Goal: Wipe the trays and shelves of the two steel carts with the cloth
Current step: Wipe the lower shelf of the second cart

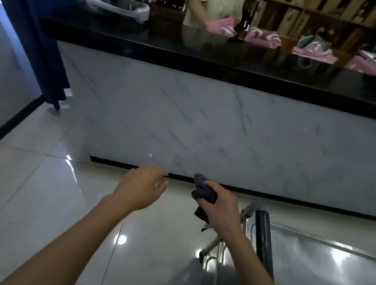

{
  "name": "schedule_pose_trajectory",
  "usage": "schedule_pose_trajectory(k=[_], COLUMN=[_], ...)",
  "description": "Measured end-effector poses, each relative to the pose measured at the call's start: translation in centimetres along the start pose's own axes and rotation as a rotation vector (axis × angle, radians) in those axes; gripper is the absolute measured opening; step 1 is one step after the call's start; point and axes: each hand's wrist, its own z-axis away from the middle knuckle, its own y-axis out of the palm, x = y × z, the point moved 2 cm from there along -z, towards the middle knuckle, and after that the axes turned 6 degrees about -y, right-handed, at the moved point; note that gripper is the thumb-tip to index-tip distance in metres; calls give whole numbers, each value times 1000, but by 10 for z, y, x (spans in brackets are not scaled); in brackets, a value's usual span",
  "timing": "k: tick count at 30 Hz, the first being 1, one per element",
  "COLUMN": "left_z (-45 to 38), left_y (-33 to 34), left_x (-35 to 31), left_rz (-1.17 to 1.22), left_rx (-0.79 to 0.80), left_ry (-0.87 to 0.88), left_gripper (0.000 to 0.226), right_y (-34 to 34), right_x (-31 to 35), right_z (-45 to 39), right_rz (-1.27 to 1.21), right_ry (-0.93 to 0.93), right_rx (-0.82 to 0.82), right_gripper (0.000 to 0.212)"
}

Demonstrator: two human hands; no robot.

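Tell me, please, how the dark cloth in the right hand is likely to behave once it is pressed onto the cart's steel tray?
The dark cloth looks floppy: a corner hangs limp below the right hand gripping it. Bunched small, it probably weighs little. On the shiny steel tray it would likely slide easily.

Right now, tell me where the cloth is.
The dark cloth is bunched in the right hand, low and centre in the head view, just left of the steel cart.
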Motion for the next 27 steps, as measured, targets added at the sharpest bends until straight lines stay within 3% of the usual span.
schedule_pose_trajectory(k=[12,27], left_z=[-174,-412], left_y=[20,62], left_x=[-27,-124], left_rz=[-6,-61], left_rx=[205,292], left_ry=[261,410], left_gripper=[37,44], right_y=[-2,-70], right_x=[-34,-126], right_z=[-100,-272], right_rz=[64,14], right_ry=[172,306], right_rx=[-194,-270], right_gripper=[45,46])
